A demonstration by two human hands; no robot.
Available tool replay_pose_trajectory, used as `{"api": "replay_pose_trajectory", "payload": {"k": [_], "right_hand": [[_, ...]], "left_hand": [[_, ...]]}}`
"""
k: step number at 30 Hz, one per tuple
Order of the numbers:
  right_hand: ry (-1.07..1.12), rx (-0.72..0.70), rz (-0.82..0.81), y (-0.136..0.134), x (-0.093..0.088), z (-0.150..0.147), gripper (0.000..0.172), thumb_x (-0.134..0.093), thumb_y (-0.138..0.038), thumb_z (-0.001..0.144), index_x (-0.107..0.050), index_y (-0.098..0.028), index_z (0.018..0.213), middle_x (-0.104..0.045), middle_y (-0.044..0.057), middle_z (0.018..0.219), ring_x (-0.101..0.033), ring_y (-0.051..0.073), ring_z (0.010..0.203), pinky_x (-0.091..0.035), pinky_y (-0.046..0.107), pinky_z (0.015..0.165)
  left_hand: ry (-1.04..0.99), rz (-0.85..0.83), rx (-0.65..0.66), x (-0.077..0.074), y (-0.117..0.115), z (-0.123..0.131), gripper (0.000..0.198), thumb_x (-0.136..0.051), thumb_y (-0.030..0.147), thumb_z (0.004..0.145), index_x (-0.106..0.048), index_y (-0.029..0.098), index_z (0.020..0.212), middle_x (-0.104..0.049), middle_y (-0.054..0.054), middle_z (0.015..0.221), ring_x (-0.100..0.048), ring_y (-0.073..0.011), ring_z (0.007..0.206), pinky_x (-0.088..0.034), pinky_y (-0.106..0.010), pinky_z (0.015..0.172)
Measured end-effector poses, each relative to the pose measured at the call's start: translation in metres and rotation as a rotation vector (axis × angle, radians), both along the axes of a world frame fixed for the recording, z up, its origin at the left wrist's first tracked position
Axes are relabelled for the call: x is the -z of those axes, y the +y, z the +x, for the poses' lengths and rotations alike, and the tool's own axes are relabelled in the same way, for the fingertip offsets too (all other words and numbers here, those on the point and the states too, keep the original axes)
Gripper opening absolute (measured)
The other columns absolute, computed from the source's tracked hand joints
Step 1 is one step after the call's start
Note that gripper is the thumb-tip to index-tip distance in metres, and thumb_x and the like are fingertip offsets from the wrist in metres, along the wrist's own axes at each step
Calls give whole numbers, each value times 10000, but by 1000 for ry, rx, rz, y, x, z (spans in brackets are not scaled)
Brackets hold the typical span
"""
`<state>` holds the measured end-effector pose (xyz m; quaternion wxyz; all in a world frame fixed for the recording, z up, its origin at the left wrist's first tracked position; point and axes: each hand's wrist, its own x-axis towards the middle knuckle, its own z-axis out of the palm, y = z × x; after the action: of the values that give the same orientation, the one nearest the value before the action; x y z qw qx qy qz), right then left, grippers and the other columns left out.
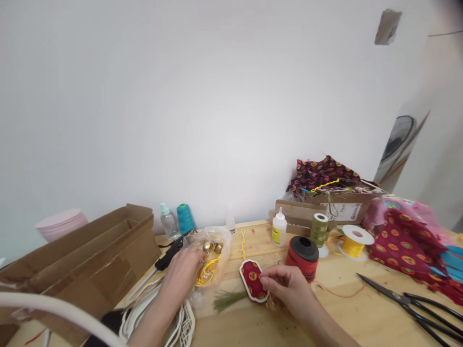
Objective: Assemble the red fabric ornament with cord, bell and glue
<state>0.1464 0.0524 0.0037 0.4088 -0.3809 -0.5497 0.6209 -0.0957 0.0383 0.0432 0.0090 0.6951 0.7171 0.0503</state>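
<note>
My right hand point(289, 285) has thumb and forefinger pinched on the right edge of a red patterned fabric pendant point(253, 279) with a white border. A twisted yellow loop point(243, 243) runs from the pendant's top. Beside its lower left lies a green tassel point(228, 300), and a small gold piece point(271, 304) shows under my right hand. My left hand point(186, 267) reaches into a clear plastic bag point(224, 241), fingers curled down next to gold bells point(207, 246) and yellow cord point(209, 271). Its fingertips are partly hidden, so what they hold cannot be made out.
Cardboard boxes stand left point(94, 255) and back right point(298, 214). A glue bottle point(279, 229), red ribbon roll point(303, 258), green thread spool point(319, 230) and yellow cord spool point(353, 242) stand right of the pendant. Black scissors point(405, 301) lie front right; white frames point(184, 323) front left.
</note>
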Motion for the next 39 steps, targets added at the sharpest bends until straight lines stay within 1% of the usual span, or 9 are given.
{"api": "replay_pose_trajectory", "payload": {"k": [4,10,18,22,27,30,32,36,39], "right_hand": [[-3,-5,25,-1,-1,-1,377,-703,-486,507,-647,-129,612,-527,-19,471,-394,59,406,-294,180,378],[6,-2,8,0,-2,-2,403,-691,-508,506,-634,-124,617,-507,-36,432,-360,44,350,-263,177,345],[95,13,6,3,4,-3,357,-725,-448,492,-645,-123,614,-569,-15,486,-474,79,447,-357,191,446],[110,-2,4,3,4,-3,355,-717,-458,498,-643,-128,608,-557,-25,469,-467,74,430,-354,186,435],[99,3,15,3,1,-3,352,-709,-455,509,-649,-122,607,-574,-14,490,-465,70,423,-347,186,425],[114,1,41,4,2,-4,333,-707,-435,526,-655,-118,612,-601,-1,529,-490,75,459,-374,190,462],[116,-1,53,4,4,-4,316,-704,-417,540,-657,-116,622,-607,1,537,-491,73,465,-378,188,467],[88,16,54,4,5,-4,305,-701,-405,545,-656,-114,623,-589,-9,505,-456,61,425,-345,175,416],[94,21,44,4,3,-3,311,-706,-412,528,-655,-118,613,-577,-18,494,-445,57,422,-351,174,420]], "left_hand": [[4,-16,-20,-1,3,2,157,-516,149,704,-658,217,699,-672,-45,846,-573,-208,880,-357,-271,774],[8,-11,-41,-3,3,4,143,-526,192,711,-654,218,654,-684,-42,783,-602,-196,820,-376,-244,706],[45,54,-89,-2,3,2,188,-478,240,746,-659,218,701,-696,-43,774,-611,-188,791,-379,-237,667],[59,105,-158,-5,1,3,250,-408,295,786,-652,239,776,-700,-38,794,-615,-205,777,-381,-252,625],[48,139,-238,-8,0,5,259,-403,358,772,-640,259,745,-698,-25,758,-622,-238,742,-388,-272,570],[-11,256,-253,-9,-2,6,252,-397,362,775,-621,245,766,-692,-23,825,-620,-234,771,-406,-279,606],[-75,375,-208,-11,-4,8,226,-404,347,776,-599,232,768,-678,-23,900,-614,-218,800,-414,-278,654],[-277,577,1,-18,-11,21,197,-448,346,760,-561,205,683,-659,-39,899,-592,-186,835,-414,-267,764],[-484,581,95,-19,-18,43,167,-512,327,724,-565,202,626,-657,-37,844,-584,-183,824,-412,-281,812]]}}
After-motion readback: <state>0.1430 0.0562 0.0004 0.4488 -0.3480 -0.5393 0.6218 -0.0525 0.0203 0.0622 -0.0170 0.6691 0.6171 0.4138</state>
